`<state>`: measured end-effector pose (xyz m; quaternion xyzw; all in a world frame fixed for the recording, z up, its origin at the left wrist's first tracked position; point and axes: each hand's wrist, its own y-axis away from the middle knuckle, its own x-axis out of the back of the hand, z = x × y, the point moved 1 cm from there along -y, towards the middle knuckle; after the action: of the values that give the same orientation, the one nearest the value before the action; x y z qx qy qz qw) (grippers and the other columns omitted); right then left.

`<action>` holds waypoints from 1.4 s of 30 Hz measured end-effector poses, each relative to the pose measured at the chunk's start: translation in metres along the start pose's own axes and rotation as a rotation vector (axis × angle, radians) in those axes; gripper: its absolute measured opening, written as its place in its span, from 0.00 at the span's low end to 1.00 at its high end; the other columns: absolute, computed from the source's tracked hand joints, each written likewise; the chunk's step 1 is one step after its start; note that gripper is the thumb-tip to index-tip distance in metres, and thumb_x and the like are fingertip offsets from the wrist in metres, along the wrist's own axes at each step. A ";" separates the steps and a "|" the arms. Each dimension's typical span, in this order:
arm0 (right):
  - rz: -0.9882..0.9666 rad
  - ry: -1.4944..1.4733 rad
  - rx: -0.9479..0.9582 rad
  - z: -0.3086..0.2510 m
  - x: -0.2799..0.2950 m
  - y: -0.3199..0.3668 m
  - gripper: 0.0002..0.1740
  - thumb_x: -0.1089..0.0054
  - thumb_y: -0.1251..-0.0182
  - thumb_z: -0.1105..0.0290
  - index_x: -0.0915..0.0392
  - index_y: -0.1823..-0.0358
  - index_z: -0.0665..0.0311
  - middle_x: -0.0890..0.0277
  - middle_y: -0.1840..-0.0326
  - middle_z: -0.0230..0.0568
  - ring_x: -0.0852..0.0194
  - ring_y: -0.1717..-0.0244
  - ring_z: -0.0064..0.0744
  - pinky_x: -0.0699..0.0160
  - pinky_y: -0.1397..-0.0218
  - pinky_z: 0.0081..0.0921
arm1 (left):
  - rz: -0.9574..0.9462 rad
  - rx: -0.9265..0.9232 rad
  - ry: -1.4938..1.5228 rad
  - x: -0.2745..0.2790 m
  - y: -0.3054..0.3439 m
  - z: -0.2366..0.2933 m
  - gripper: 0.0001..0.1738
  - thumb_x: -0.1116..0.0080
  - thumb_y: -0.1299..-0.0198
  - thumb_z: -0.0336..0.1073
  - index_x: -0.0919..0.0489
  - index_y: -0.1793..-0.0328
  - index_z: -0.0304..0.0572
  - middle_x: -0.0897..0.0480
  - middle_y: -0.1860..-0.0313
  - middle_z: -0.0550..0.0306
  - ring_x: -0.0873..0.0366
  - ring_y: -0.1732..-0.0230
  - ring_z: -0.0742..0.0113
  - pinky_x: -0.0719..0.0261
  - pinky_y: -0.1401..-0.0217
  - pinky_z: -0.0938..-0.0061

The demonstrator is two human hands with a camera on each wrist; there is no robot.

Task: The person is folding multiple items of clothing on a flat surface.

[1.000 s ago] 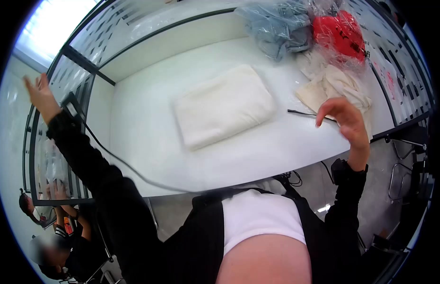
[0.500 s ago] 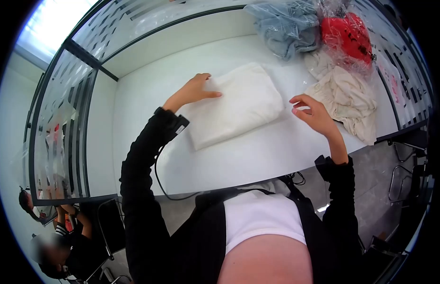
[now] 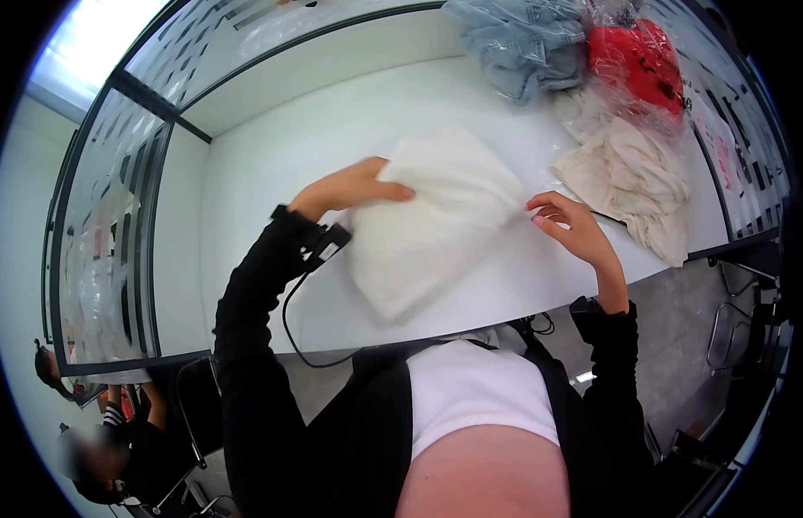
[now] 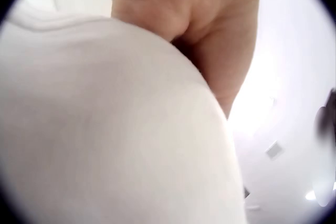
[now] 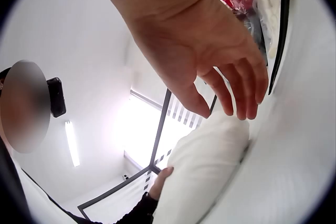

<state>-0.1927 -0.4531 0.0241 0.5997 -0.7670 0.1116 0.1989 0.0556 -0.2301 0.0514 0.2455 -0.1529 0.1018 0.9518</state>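
A thick, folded white cloth [image 3: 436, 224] sits at an angle on the white table, blurred in the head view. My left hand [image 3: 349, 186] grips its left edge with the thumb over the top; the fingers are mostly hidden by the cloth. In the left wrist view the cloth's pale bulk [image 4: 105, 124] covers much of the picture below the palm [image 4: 194, 14]. My right hand [image 3: 578, 231] hovers by the cloth's right corner, fingers loosely bent and nothing between them. In the right wrist view its fingertips are right at the cloth's end [image 5: 205, 150].
Crumpled cream fabric [image 3: 630, 177] lies right of the cloth, over a dark strip. Behind it are bagged blue denim [image 3: 526, 52] and a red item in clear plastic [image 3: 634, 65]. Framed panels [image 3: 99, 250] border the table. A cable [image 3: 289, 319] hangs from the left wrist.
My left hand came in from the far left to the cloth and took hold of it. The cloth has turned, its near corner swinging toward me. My right hand moved left to the cloth's corner.
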 end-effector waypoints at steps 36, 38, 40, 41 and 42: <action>0.909 1.030 0.024 0.047 0.088 0.055 0.47 0.29 0.63 0.70 0.43 0.37 0.52 0.57 0.36 0.50 0.56 0.36 0.56 0.44 0.39 0.42 | 0.039 -0.341 -0.333 -0.038 -0.069 0.010 0.10 0.46 0.44 0.32 0.26 0.55 0.43 0.27 0.55 0.60 0.28 0.57 0.69 0.28 0.52 0.75; 0.895 1.118 -0.008 0.053 0.097 0.053 0.49 0.30 0.63 0.71 0.45 0.35 0.50 0.54 0.38 0.50 0.51 0.39 0.55 0.41 0.41 0.42 | 0.002 -0.374 -0.338 -0.047 -0.075 0.016 0.10 0.46 0.44 0.32 0.26 0.55 0.42 0.27 0.55 0.60 0.28 0.58 0.69 0.28 0.53 0.75; 0.883 1.134 -0.038 0.058 0.105 0.047 0.50 0.30 0.63 0.72 0.47 0.34 0.49 0.50 0.40 0.50 0.47 0.43 0.54 0.38 0.44 0.42 | -0.049 -0.381 -0.323 -0.055 -0.079 0.022 0.11 0.46 0.44 0.32 0.26 0.55 0.42 0.27 0.55 0.60 0.28 0.58 0.69 0.28 0.53 0.75; 0.884 1.115 -0.053 0.060 0.110 0.044 0.51 0.31 0.62 0.73 0.48 0.33 0.49 0.48 0.41 0.50 0.45 0.44 0.54 0.37 0.45 0.41 | -0.076 -0.387 -0.320 -0.058 -0.081 0.025 0.11 0.46 0.44 0.32 0.26 0.55 0.42 0.27 0.55 0.60 0.28 0.58 0.69 0.28 0.53 0.75; 0.884 1.098 -0.068 0.060 0.115 0.041 0.51 0.31 0.62 0.74 0.49 0.33 0.49 0.46 0.43 0.49 0.43 0.46 0.53 0.35 0.47 0.41 | -0.097 -0.395 -0.319 -0.060 -0.083 0.025 0.11 0.46 0.44 0.32 0.26 0.54 0.42 0.27 0.55 0.60 0.28 0.58 0.69 0.28 0.53 0.75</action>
<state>-0.2655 -0.5685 0.0235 0.0824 -0.7306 0.4444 0.5119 0.0159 -0.3203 0.0155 0.0747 -0.3060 -0.0158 0.9490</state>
